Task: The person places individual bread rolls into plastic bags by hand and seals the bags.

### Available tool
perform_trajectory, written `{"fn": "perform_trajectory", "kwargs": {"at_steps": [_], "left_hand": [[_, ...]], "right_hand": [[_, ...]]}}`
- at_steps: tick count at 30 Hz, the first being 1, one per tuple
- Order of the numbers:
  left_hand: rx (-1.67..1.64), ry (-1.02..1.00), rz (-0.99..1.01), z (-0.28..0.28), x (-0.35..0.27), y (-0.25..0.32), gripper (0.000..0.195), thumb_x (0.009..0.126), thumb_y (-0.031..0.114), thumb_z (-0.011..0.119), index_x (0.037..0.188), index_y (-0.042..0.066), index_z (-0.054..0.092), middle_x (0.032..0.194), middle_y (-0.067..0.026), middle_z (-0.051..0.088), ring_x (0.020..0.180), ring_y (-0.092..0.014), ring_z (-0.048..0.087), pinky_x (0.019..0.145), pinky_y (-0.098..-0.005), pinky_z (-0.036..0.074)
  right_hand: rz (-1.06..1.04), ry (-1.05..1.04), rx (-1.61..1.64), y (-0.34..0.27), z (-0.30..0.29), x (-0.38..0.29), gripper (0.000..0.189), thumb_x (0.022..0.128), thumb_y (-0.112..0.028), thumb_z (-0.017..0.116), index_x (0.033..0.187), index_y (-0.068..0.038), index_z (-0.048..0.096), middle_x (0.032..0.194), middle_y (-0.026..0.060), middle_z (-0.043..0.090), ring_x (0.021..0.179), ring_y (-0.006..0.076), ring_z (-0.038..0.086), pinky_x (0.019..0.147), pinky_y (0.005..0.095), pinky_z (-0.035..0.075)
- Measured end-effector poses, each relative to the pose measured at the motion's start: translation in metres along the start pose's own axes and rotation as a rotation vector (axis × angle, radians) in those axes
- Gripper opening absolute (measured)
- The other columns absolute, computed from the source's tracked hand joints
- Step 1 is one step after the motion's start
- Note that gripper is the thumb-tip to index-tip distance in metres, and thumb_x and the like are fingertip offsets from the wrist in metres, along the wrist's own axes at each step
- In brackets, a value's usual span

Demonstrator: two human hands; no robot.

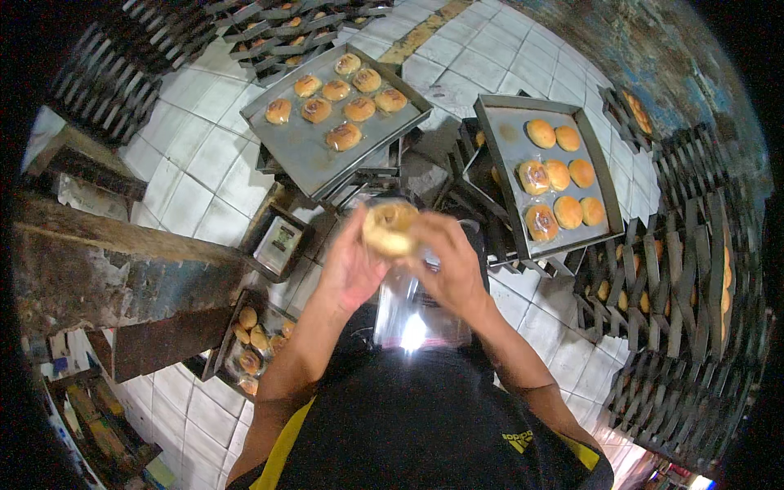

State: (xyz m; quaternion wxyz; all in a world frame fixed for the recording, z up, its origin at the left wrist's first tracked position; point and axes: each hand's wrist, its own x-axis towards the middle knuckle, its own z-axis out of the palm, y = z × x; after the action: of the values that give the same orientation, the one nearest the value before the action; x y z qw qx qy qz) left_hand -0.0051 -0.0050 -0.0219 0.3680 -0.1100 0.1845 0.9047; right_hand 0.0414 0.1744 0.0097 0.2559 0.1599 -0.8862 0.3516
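Note:
A round golden bun (389, 230), blurred by motion, is held up between my two hands in front of my body. My left hand (355, 263) grips it from the left and below. My right hand (450, 260) touches its right side with bent fingers. Whether the bun is fully inside a clear wrapper is too blurred to tell. Below the hands, a stack of clear plastic bags (422, 318) lies over my lap and reflects light. Ahead to the left, a metal tray (275, 144) bears several wrapped buns. To the right, another metal tray (508, 202) holds wrapped and bare buns.
Stacked black trays (661, 294) with buns stand along the right, and more stacks (282, 37) at the upper left. A worn wooden bench (135, 269) juts in from the left. Near it are a small box (278, 245) and a low tray of buns (223, 361) on the tiled floor.

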Motion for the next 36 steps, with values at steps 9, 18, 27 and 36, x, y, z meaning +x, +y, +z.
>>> {"fn": "perform_trajectory", "kwargs": {"at_steps": [9,18,27,36], "left_hand": [[1.08,0.156,0.807,-0.009,0.043,0.015,0.04,0.107,0.032,0.05,0.104,-0.001,0.073,0.105,-0.0087,0.072,0.093,-0.014,0.065,0.084,-0.029,0.051],[1.456,0.472,1.133,0.003,0.046,0.046,0.039,0.102,0.027,0.06,0.075,-0.001,0.064,0.087,-0.0042,0.063,0.081,-0.009,0.056,0.069,-0.028,0.046],[0.581,0.193,0.464,-0.082,0.046,0.003,0.019,0.097,0.017,0.065,0.086,0.002,0.07,0.091,-0.0028,0.064,0.083,-0.009,0.055,0.077,-0.0243,0.042],[1.18,-0.046,0.552,0.023,0.069,-0.028,0.044,0.095,0.019,0.068,0.134,0.002,0.059,0.144,-0.0202,0.052,0.128,-0.03,0.056,0.107,-0.0428,0.044]], "right_hand": [[0.48,-0.198,0.121,0.037,0.005,0.029,0.02,0.095,-0.024,0.066,0.1,-0.004,0.069,0.088,0.0155,0.069,0.078,0.0349,0.068,0.066,0.0406,0.054],[0.669,-0.085,0.614,0.078,0.011,0.049,0.039,0.102,-0.032,0.061,0.073,-0.006,0.059,0.066,-0.0075,0.048,0.064,0.004,0.041,0.055,0.0245,0.034],[1.178,-0.053,1.079,0.047,0.029,-0.052,0.027,0.101,-0.024,0.062,0.083,-0.003,0.065,0.083,0.0083,0.07,0.07,0.0158,0.067,0.064,0.0286,0.056],[0.237,0.29,-0.477,0.172,-0.075,0.012,0.034,0.092,-0.026,0.071,0.112,0.001,0.064,0.119,0.0229,0.066,0.104,0.0389,0.066,0.09,0.041,0.054]]}}
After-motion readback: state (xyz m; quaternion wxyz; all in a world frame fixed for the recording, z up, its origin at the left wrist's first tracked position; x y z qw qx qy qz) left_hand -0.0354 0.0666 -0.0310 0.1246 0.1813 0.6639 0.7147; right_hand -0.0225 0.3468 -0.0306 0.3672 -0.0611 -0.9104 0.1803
